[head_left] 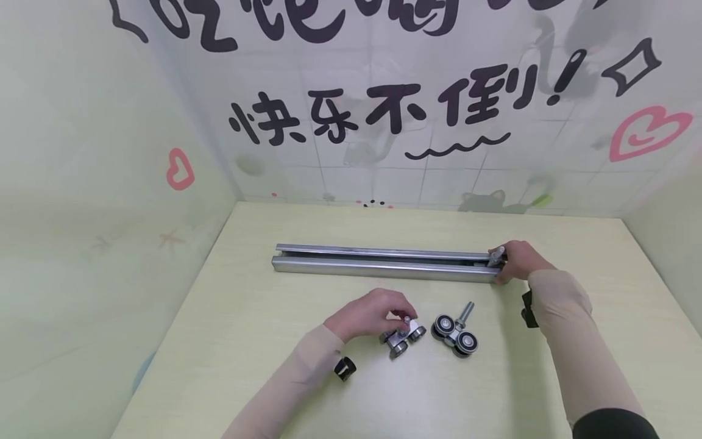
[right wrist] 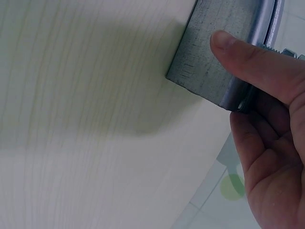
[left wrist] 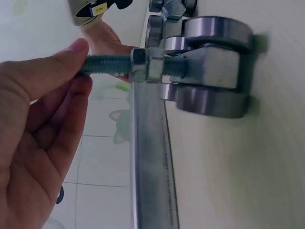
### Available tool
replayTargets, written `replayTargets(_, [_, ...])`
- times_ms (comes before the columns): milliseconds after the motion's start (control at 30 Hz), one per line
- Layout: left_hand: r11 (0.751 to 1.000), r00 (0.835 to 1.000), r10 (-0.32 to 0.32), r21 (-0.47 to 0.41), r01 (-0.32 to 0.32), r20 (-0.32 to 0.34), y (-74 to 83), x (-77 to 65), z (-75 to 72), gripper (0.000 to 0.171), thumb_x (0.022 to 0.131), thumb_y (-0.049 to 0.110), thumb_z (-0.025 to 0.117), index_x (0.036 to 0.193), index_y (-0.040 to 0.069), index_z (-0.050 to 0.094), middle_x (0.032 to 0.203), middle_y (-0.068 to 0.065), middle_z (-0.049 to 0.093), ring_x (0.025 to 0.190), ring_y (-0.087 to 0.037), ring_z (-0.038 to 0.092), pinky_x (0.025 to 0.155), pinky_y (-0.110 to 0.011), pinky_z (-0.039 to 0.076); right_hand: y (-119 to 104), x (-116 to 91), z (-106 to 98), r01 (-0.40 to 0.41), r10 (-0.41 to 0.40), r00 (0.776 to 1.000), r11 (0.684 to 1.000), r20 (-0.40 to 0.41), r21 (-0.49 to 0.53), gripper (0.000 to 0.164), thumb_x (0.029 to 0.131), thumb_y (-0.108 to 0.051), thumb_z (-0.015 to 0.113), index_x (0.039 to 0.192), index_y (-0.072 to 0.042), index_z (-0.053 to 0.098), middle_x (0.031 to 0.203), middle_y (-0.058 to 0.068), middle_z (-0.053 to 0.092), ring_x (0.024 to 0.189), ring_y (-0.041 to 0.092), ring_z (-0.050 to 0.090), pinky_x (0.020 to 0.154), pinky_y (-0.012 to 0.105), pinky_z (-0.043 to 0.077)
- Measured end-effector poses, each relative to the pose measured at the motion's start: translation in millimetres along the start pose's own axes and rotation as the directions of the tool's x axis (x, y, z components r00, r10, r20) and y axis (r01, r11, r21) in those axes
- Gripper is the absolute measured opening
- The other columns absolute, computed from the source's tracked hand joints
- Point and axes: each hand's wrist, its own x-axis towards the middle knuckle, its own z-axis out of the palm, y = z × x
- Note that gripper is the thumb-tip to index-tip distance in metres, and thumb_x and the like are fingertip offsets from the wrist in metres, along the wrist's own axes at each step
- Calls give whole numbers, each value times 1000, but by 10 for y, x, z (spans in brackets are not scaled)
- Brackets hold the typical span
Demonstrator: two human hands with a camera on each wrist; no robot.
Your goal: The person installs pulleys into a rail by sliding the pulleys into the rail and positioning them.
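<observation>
A long metal channel rail [head_left: 384,268] lies across the table with its slot facing up. My right hand [head_left: 521,261] grips its right end, the thumb [right wrist: 238,55] pressed on the side wall. From the slot there, a threaded bolt with a nut [head_left: 496,256] sticks up; whatever it is fixed to is hidden inside the rail. In front of the rail my left hand [head_left: 373,312] pinches the upright bolt [left wrist: 107,64] of a roller trolley [left wrist: 214,67] between thumb and fingertips. The trolley's wheels are down at the tabletop.
Right of the left hand, a second roller trolley [head_left: 455,335] lies on the table [head_left: 307,225] with its bolt slanting up. A printed wall covering [head_left: 362,183] rises behind the table's back edge, and further panels stand at both sides.
</observation>
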Motion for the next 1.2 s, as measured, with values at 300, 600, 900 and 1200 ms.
replayTargets(300, [989, 920, -50, -149, -10, -388, -47, -114, 426, 28, 74, 12, 74, 98, 0, 64, 90, -6, 67, 81, -8, 63, 74, -12, 48, 6, 6, 10, 5, -5, 1000, 1000, -8, 0, 68, 56, -10, 80, 117, 8, 55, 107, 31, 57, 88, 33, 53, 81, 48, 44])
replayTargets(600, [968, 765, -142, -250, -25, -628, -25, -131, 690, 21, 68, 8, 76, 85, -1, 66, 81, -10, 69, 67, -14, 65, 62, -18, 52, 18, 4, 20, 8, -8, 1000, 1000, -12, 9, 68, 56, -11, 80, 116, 8, 55, 105, 31, 58, 83, 29, 52, 74, 41, 45])
replayTargets(900, [970, 712, -120, -234, -64, -692, 200, -165, 553, 14, 67, -5, 74, 77, -6, 65, 75, -15, 68, 62, -17, 64, 58, -16, 51, 20, 2, 18, 10, -10, 1000, 1000, -15, 17, 69, 55, -10, 80, 117, 8, 54, 104, 30, 58, 81, 28, 52, 71, 38, 45])
replayTargets(1200, [972, 710, -98, -219, -81, -697, -30, -133, 714, 13, 70, 1, 74, 80, -1, 66, 76, -10, 69, 63, -14, 65, 59, -13, 51, 16, 8, 16, -9, 9, 1000, 1000, -6, 25, 68, 57, -9, 80, 118, 8, 54, 104, 29, 58, 82, 28, 51, 72, 39, 45])
